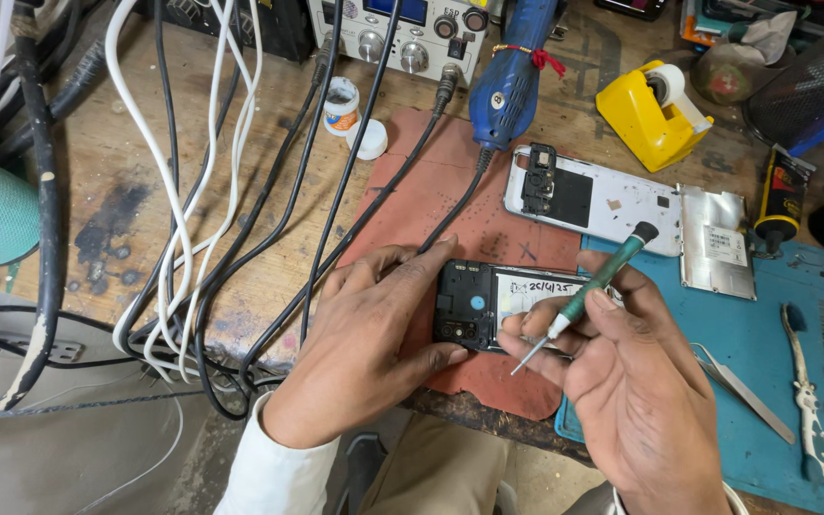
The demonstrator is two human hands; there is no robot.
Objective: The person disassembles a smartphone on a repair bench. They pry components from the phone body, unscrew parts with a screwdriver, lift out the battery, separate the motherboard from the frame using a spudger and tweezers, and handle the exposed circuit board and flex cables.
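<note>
phone half covered
the opened phone (488, 303) loses its right end behind the right hand (622, 367); screwdriver (588, 286) tip too small to read.

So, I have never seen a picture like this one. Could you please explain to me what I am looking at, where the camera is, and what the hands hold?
The one picture comes from a camera worn on a person's head, looking down at their own two bare hands over a wooden workbench. The left hand steadies an opened phone, its back cover off, lying on a reddish mat. The right hand holds a small green-handled screwdriver, its tip pointing down near the phone's lower edge. Behind the phone lie a white phone back cover and a metal plate. To the right is a blue mat with tweezers. Farther back stand a yellow tape dispenser, a blue rotary tool and a grey control box with knobs. Black and white cables cross the bench on the left.
</note>
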